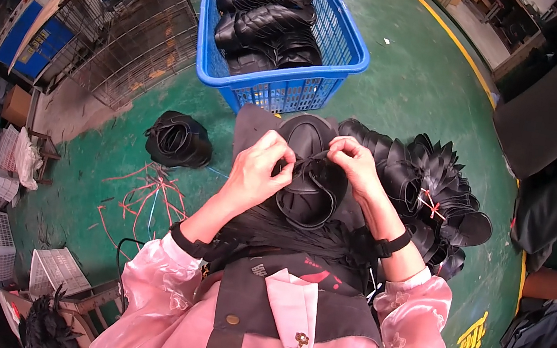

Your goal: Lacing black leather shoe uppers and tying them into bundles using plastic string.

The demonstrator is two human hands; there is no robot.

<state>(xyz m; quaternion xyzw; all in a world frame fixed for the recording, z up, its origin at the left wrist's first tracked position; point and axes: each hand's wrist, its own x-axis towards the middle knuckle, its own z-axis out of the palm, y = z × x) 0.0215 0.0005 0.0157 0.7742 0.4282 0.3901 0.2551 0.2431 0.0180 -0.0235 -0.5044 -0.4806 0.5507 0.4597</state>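
A black shoe upper (308,203) rests on my lap with its opening toward me. My left hand (259,170) pinches at its left side, thumb and forefinger pressed together. On the other side my right hand (356,165) makes a similar pinch, slightly higher. Between the fingertips runs what looks like a thin black shoelace, hard to make out against the dark upper. A bunch of black strands (278,229) lies across my lap below the upper.
A blue plastic basket (277,81) ahead holds several black shoe uppers (271,23). Another upper (178,140) stands on the green floor at left, near scattered red ties (150,199). Stacked black uppers (428,174) lie at right. A wire cage (127,32) stands far left.
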